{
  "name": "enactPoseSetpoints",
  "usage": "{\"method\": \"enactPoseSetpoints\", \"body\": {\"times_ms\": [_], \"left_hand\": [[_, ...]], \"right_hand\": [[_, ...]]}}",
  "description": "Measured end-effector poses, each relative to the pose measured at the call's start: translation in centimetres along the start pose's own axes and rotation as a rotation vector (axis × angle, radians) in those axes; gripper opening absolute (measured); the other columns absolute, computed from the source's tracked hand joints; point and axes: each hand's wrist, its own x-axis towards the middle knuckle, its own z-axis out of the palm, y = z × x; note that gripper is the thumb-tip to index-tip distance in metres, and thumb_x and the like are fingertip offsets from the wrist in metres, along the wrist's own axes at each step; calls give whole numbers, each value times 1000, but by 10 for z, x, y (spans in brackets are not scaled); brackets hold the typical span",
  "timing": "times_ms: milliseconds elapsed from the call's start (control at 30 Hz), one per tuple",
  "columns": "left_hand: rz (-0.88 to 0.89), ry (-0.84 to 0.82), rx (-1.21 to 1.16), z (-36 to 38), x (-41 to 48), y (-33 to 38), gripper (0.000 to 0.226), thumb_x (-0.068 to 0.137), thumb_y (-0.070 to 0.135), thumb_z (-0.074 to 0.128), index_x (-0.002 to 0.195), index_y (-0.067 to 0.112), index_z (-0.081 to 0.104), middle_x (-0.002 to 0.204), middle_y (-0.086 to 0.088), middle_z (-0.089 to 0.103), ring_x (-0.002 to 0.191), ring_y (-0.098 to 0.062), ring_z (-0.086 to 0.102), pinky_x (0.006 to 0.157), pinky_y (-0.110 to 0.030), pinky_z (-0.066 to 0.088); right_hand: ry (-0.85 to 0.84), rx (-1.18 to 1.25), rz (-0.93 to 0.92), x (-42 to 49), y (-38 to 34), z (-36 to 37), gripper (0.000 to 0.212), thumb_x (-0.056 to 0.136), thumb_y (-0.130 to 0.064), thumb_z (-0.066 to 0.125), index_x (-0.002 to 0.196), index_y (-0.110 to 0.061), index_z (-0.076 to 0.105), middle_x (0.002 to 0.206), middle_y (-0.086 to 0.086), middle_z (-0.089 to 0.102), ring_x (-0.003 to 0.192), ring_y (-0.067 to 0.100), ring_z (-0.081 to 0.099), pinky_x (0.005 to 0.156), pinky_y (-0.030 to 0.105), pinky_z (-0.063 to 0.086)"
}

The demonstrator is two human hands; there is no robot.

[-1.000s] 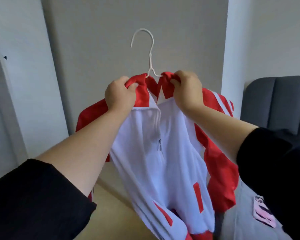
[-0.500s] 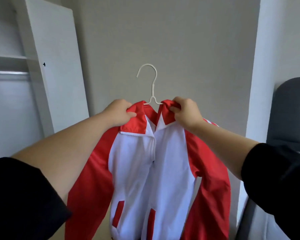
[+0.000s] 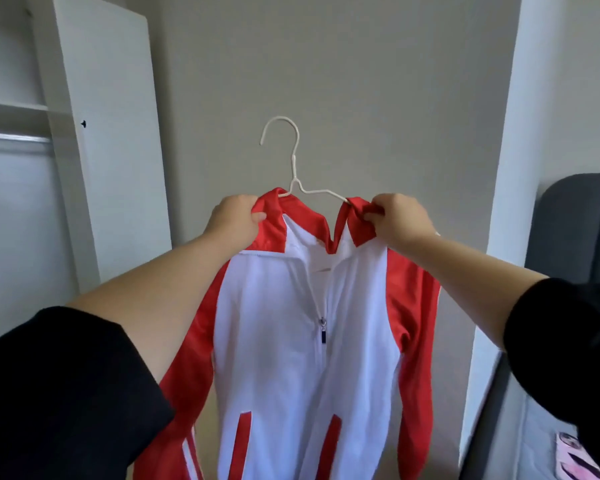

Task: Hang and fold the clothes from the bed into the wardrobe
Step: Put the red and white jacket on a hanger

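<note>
A red and white zip jacket (image 3: 274,341) hangs in front of me on a white wire hanger (image 3: 291,161), whose hook points left above the collar. My left hand (image 3: 238,216) grips the left side of the red collar. My right hand (image 3: 400,216) pinches the right side of the collar. The collar is spread wide and the zip is partly open at the top. The open wardrobe (image 3: 66,133) stands at the left, with a metal rail (image 3: 14,138) under a shelf. A strip of the bed (image 3: 548,427) shows at the lower right.
A grey wall fills the middle behind the jacket. A white wall edge (image 3: 506,202) runs down the right side. A dark grey padded headboard (image 3: 575,230) stands at the far right. A pink and black item (image 3: 575,455) lies on the bed.
My hands have moved apart along the collar, spreading it and baring the hanger's wire shoulders. The view has swung left, bringing the wardrobe into sight.
</note>
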Motion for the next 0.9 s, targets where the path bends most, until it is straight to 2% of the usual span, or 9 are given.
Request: {"method": "enactPoseSetpoints", "body": {"times_ms": [133,200,233,333,467,667,767,833,900], "left_hand": [[4,70,-26,-1,3,19,18,93,16,56,98,0,63,101,-20,66,96,-37,59,78,-34,43],[21,79,-48,-1,3,27,17,93,16,57,95,0,63,97,-19,66,93,-36,59,77,-34,43],[27,84,-58,-1,3,30,17,92,16,57,92,0,63,94,-18,66,90,-36,59,74,-33,42],[49,62,-97,-1,1,38,17,90,15,61,80,1,60,80,-16,63,82,-36,59,66,-32,38],[4,-29,-41,-2,-5,19,9,87,15,64,88,6,67,93,-17,68,91,-35,61,67,-29,37],[-106,-255,-9,12,-28,-20,24,88,20,64,67,17,54,78,-8,63,85,-31,61,62,-28,35],[-34,-216,-195,21,-32,-5,6,88,22,62,92,23,66,87,9,66,88,-17,61,74,-26,45],[5,-228,-251,24,-28,7,14,90,23,60,101,18,66,93,6,66,88,-16,59,80,-29,44],[17,-222,-175,28,-24,15,18,92,22,58,78,10,58,74,-3,58,76,-25,52,66,-32,36]], "right_hand": [[21,76,-21,-1,-5,-22,3,88,-13,58,86,-14,59,82,6,58,79,25,51,65,29,34],[-60,133,-60,0,-9,-41,32,85,-6,55,116,-13,60,93,2,58,87,18,52,74,24,38],[-100,130,-85,1,-9,-48,38,84,-3,53,120,-13,59,94,1,58,89,17,52,76,24,39],[-98,-25,-135,-2,-5,-59,21,81,1,52,92,-9,67,82,5,58,81,24,53,67,28,39],[124,-25,-42,-11,10,-57,11,83,-6,53,77,-15,57,74,7,56,74,31,51,62,31,35],[237,88,46,-20,34,-49,9,83,-9,58,74,-12,57,68,4,55,70,29,51,60,28,30],[303,85,49,-23,35,-41,11,83,-8,57,74,-15,56,68,1,54,67,26,49,60,28,28],[345,84,61,-26,37,-36,8,84,-9,58,77,-15,58,68,-1,53,67,24,47,59,26,25],[338,102,65,-27,40,-32,5,83,-9,59,84,-11,63,71,-2,55,68,22,48,59,24,25]]}}
